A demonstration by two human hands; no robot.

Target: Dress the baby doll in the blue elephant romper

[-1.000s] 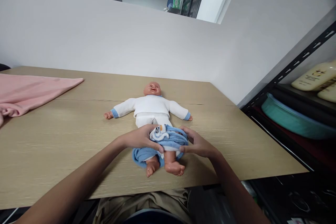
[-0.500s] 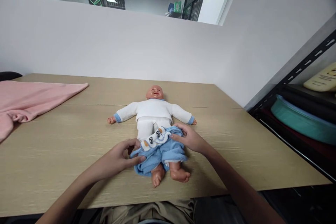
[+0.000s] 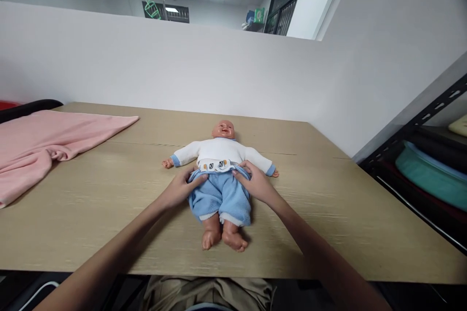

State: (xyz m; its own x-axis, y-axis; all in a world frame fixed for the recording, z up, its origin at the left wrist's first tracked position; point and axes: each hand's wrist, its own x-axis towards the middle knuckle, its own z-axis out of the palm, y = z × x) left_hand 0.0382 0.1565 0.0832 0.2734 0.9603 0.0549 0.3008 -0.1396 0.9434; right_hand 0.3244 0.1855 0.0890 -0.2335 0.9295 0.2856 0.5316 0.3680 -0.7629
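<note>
The doll (image 3: 219, 149) lies face up on the table (image 3: 321, 218), feet toward the person. The left hand (image 3: 183, 185) and right hand (image 3: 254, 181) each grip one side of the blue pants' (image 3: 221, 197) waistband, at the doll's waist.

Baby doll's (image 3: 223, 129) top (image 3: 221, 151) is plain white w/ lt blue cuffs (image 3: 270, 170). Pants (image 3: 205, 197) r lt blue w/ white hems (image 3: 230, 219), + a white cartoon patch (image 3: 216, 167) w/ blk & orange bits. Cloth (image 3: 73, 133) is solid pink, tabletop (image 3: 321, 214) tan woodgrain btw. Basin (image 3: 430, 177) = teal w/ paler blue rim (image 3: 435, 160), shelf frame (image 3: 412, 124) blk, wall (image 3: 175, 63) off-white tbh.
</note>
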